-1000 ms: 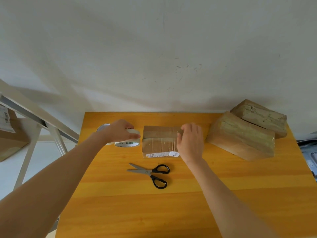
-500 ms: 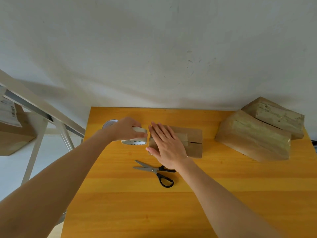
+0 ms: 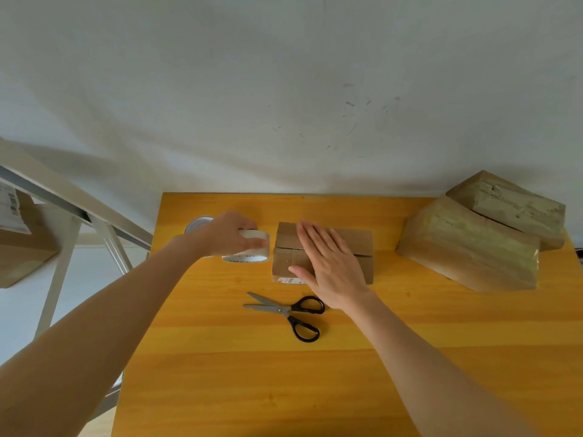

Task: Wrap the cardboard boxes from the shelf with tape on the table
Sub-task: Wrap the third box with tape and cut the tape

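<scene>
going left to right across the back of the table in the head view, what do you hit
second tape roll → left hand holding the tape roll → small cardboard box under the right hand → two taped boxes

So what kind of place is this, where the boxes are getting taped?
Probably a small home or back-room packing spot: an orange wooden table against a bare white wall, taped boxes stacked aside, a shelf holding labelled parcels.
</scene>
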The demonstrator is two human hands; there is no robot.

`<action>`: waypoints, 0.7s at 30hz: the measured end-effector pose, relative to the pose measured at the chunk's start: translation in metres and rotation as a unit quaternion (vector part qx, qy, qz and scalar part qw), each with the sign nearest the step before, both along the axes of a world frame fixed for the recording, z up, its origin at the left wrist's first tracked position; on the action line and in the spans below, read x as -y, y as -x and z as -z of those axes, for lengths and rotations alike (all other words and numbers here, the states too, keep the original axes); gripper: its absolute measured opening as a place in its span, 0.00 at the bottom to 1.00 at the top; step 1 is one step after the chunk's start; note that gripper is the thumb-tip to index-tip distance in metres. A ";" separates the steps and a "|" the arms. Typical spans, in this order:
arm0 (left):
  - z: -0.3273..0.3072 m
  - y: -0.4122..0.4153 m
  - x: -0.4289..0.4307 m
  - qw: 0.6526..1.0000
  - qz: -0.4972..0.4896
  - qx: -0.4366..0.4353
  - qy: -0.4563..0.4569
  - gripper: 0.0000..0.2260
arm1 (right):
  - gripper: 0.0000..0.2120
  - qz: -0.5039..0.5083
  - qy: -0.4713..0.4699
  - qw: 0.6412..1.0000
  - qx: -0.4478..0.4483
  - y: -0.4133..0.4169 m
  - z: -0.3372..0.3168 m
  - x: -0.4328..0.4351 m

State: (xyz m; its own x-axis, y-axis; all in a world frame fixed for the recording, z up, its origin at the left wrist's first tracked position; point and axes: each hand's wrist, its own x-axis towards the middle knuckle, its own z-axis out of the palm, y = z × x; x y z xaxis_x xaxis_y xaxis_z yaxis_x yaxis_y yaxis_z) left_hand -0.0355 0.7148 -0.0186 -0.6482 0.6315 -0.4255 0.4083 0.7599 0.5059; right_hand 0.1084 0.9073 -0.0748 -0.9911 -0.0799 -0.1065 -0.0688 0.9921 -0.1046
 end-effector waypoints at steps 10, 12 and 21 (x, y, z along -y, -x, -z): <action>0.003 -0.003 0.004 1.000 0.006 0.015 0.004 0.17 | 0.36 0.033 -0.019 0.999 -0.013 -0.008 0.005 -0.011; 0.005 -0.006 0.008 0.999 0.001 0.045 -0.008 0.18 | 0.35 0.005 -0.031 0.999 -0.008 -0.007 0.004 -0.016; 0.018 -0.024 0.008 0.997 -0.018 0.052 -0.052 0.09 | 0.35 -0.017 -0.045 0.999 0.000 -0.005 0.002 -0.021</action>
State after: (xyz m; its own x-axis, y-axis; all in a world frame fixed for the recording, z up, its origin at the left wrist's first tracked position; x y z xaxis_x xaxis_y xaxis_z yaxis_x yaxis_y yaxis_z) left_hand -0.0118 0.7069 -0.0364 -0.6275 0.6530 -0.4241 0.3234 0.7140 0.6209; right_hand 0.1130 0.9279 -0.0765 -0.9879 -0.1034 -0.1159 -0.1024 0.9946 -0.0143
